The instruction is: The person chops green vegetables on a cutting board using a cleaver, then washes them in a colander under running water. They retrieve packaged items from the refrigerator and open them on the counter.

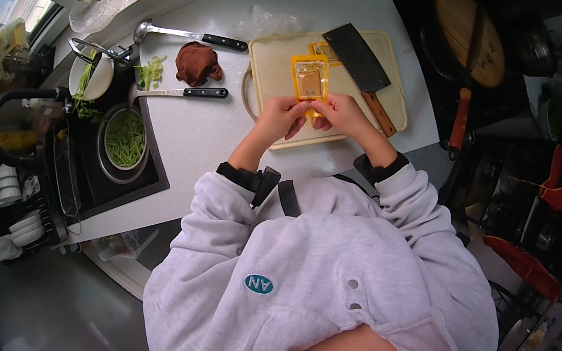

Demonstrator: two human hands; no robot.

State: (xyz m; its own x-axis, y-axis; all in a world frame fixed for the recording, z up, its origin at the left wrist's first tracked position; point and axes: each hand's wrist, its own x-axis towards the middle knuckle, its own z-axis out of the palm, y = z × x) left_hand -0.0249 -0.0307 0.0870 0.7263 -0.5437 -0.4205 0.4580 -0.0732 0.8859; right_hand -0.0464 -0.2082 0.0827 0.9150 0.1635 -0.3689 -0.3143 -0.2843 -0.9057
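Note:
Between my two hands is a yellow vacuum-sealed food packet [309,80] with a tan slab, perhaps dried tofu, showing through its clear window. My left hand [282,116] pinches its near end from the left, and my right hand [341,111] pinches the same end from the right. Both are over a cream cutting board [275,66]. Behind the held packet a second yellow packet [319,49] lies on the board, partly covered. A cleaver [357,58] with a dark blade and wooden handle rests at the board's right side.
Left of the board lie a brown cloth [197,63], a ladle [181,32] and a black-handled utensil [199,92]. Cut green pieces [152,73] sit by the sink [156,168], which holds a bowl of cut green vegetables [125,139]. A stove with a round wooden lid [468,35] is at right.

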